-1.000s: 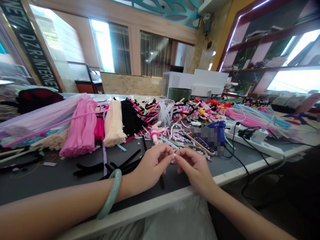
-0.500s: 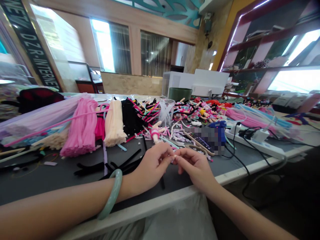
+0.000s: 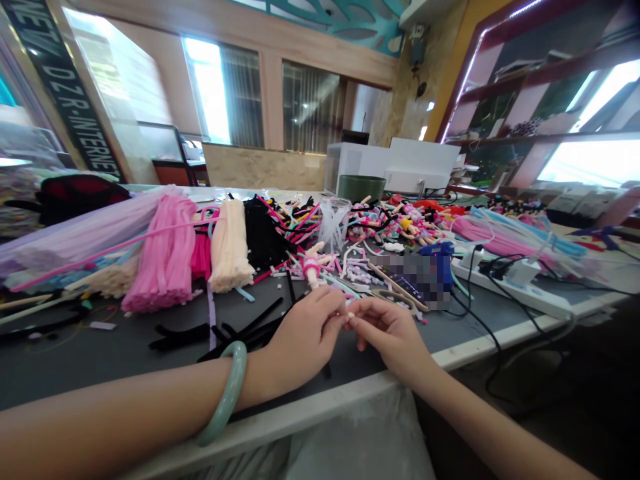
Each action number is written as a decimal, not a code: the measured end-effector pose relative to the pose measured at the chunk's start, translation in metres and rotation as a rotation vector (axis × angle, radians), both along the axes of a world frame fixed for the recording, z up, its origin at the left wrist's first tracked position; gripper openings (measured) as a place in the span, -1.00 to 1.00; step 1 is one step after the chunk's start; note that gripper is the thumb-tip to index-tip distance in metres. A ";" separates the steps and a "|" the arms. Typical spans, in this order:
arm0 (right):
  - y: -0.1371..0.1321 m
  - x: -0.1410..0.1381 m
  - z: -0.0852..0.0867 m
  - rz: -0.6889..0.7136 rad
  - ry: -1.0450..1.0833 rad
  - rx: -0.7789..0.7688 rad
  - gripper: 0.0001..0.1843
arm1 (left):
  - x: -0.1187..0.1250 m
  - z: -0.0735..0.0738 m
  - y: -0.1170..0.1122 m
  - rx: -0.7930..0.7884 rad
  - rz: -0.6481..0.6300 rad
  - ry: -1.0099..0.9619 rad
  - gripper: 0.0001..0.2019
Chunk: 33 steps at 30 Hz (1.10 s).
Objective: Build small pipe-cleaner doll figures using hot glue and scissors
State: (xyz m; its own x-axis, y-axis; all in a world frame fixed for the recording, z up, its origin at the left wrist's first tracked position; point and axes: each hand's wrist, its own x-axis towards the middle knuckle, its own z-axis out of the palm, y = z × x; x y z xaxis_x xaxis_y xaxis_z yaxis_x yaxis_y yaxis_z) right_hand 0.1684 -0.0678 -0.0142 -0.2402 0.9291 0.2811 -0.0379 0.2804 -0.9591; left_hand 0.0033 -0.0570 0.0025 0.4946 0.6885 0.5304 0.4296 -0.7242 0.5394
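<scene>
My left hand [image 3: 311,333], with a pale green bangle [image 3: 227,393] on its wrist, is closed in a pinch. Its fingertips meet those of my right hand [image 3: 393,337], which pinches too. Between them shows a tiny whitish piece [image 3: 350,319], mostly covered by the fingers, its kind too small to tell. Just beyond my left hand lies a small pink-and-cream pipe cleaner doll [image 3: 311,265]. A pair of scissors [image 3: 395,296] and a phone [image 3: 400,283] lie past my right hand. Black pipe cleaners [image 3: 245,330] are left of my left hand.
Bundles of pink [image 3: 163,253], cream [image 3: 231,247] and black pipe cleaners [image 3: 265,233] stand at left. Behind are a clear cup [image 3: 334,223] and a heap of small dolls [image 3: 410,220]. A blue glue gun [image 3: 441,263] and a corded power strip [image 3: 520,287] sit at right.
Both hands stay fingertip to fingertip in nearly the same place. The fingers have shifted slightly around the tiny whitish piece. Nothing else on the table has visibly moved.
</scene>
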 end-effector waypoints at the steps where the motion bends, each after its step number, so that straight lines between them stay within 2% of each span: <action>1: 0.000 0.000 0.000 0.003 -0.009 -0.002 -0.81 | 0.000 0.000 0.000 -0.015 0.009 -0.007 -0.86; 8: 0.001 0.004 -0.001 0.041 -0.155 0.066 -0.79 | 0.000 -0.001 -0.001 -0.123 0.020 -0.044 -0.90; 14: 0.002 0.006 -0.006 0.093 -0.240 0.107 -0.75 | 0.003 0.000 -0.003 -0.258 -0.054 -0.147 -0.90; 22: 0.001 0.003 -0.002 0.144 -0.063 0.069 -0.80 | 0.002 0.000 -0.001 -0.409 -0.159 -0.243 -0.76; 27: -0.001 0.002 0.002 0.162 0.046 0.010 -0.79 | 0.001 -0.002 0.002 -0.407 -0.172 -0.251 -0.70; 33: 0.002 0.002 -0.001 0.162 0.093 0.015 -0.78 | 0.000 -0.003 0.005 -0.377 -0.196 -0.301 -0.74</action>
State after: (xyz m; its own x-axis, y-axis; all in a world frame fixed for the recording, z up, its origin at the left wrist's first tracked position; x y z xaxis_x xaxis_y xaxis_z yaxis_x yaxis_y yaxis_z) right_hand 0.1701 -0.0655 -0.0152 -0.3585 0.8760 0.3226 -0.1717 0.2778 -0.9452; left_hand 0.0038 -0.0520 -0.0009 0.4967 0.7692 0.4021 0.0910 -0.5069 0.8572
